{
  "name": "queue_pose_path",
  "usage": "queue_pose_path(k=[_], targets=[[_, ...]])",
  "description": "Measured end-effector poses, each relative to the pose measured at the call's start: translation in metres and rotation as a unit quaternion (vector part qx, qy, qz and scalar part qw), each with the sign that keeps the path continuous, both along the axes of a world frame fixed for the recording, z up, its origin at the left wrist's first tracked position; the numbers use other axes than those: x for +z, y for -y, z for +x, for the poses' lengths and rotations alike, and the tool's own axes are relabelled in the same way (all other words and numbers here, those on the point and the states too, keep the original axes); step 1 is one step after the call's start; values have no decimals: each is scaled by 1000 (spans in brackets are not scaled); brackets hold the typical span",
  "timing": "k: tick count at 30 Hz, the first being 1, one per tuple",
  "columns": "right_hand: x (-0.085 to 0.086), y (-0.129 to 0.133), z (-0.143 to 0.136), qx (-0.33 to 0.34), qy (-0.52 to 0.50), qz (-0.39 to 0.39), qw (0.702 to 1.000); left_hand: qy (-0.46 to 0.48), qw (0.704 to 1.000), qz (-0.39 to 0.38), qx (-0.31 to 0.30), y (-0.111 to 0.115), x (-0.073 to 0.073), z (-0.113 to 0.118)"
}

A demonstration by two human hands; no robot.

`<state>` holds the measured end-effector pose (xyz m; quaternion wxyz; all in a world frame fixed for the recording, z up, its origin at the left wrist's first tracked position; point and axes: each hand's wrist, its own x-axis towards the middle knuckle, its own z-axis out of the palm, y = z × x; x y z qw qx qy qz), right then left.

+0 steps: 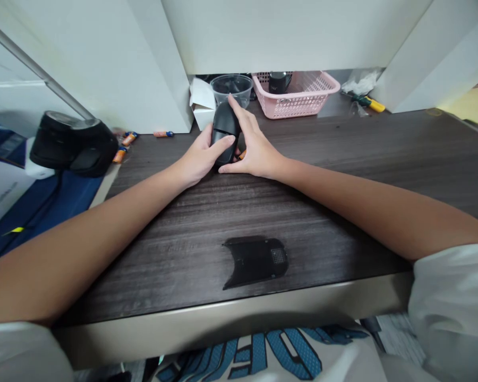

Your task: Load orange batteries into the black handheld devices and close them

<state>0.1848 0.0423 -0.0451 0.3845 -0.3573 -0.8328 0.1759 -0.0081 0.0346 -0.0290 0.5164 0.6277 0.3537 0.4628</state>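
Observation:
A black computer mouse (pixel 225 123) is held above the dark wooden table, in front of a clear plastic tub. My left hand (pixel 201 156) grips its left side, thumb across the front. My right hand (pixel 255 143) is around its right side, with fingertips at the top and the thumb at the lower end. Between the right hand and the mouse a bit of orange shows, mostly hidden. Near the table's front edge lies a detached black curved cover (pixel 257 261), away from both hands.
At the back stand a white box (pixel 203 103), the clear tub (pixel 237 85) and a pink basket (pixel 295 106) holding a black cup. A yellow-green tool (pixel 370 103) lies right of it. Orange batteries (pixel 163 134) and a black device (pixel 74 143) are at left.

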Motion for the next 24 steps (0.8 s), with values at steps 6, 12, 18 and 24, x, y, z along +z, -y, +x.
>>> queue_pose_path(k=[6, 12, 18, 24], targets=[[7, -7, 9, -15, -11, 10, 1000, 14, 998, -4, 62, -2, -1, 2], [22, -7, 28, -58, 107, -32, 992, 47, 992, -33, 111, -4, 2, 2], [24, -5, 30, -34, 156, -56, 986, 63, 990, -58, 112, -2, 5, 3], [16, -17, 27, -33, 139, -31, 989, 89, 988, -53, 113, -7, 2, 2]])
